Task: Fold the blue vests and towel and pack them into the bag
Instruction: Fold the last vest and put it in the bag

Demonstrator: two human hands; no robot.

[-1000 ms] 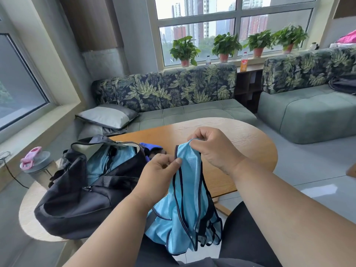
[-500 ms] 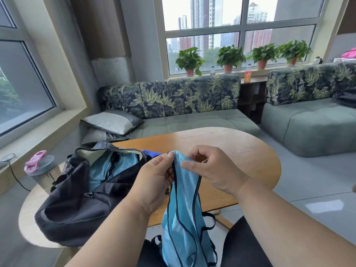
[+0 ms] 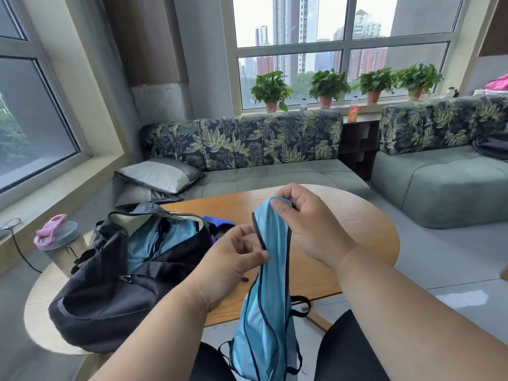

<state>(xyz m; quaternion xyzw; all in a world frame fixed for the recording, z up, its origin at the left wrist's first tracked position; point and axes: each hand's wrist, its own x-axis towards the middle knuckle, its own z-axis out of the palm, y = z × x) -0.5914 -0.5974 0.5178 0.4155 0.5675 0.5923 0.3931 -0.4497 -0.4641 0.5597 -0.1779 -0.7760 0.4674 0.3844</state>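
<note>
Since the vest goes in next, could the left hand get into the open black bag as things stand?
Probably yes: the black bag lies unzipped just beside the left hand, nothing between them. That hand pinches the light blue vest, also held by the right hand.

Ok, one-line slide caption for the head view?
Both hands, left and right, hold a light blue vest hanging over the wooden table beside the open black bag.
</note>
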